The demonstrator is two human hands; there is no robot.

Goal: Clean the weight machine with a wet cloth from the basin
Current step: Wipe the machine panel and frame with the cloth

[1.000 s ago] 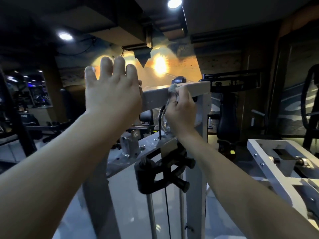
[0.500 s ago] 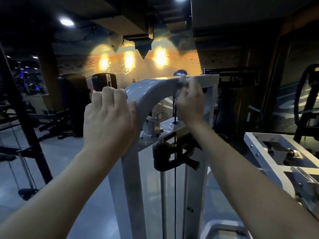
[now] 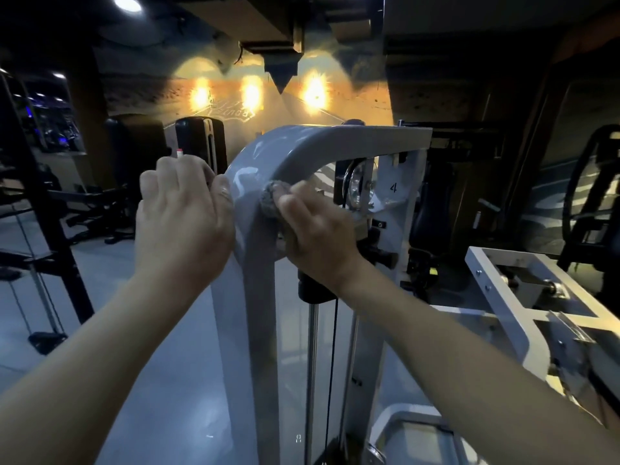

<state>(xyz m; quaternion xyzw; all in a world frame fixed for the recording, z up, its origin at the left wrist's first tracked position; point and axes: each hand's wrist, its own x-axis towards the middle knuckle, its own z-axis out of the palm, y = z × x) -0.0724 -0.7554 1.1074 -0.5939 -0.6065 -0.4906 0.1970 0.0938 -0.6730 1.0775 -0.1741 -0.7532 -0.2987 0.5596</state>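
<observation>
A black numeral "4" [image 3: 393,187] is marked on the pale upright plate [image 3: 401,209] of the weight machine [image 3: 261,297], right of centre. Pale lettering [image 3: 231,110] is painted on the lit wall [image 3: 352,95], upper centre, but cannot be read.

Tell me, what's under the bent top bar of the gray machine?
A shiny pulley wheel, with a black cable and metal rods running down. The right hand, pressing a gray cloth on the frame, covers whatever sits behind it.

Two hands are counted, a left hand [image 3: 183,226] and a right hand [image 3: 315,236]. One grey cloth [image 3: 270,199], one weight machine [image 3: 258,297] and three wall lamps [image 3: 251,94] are seen.
</observation>
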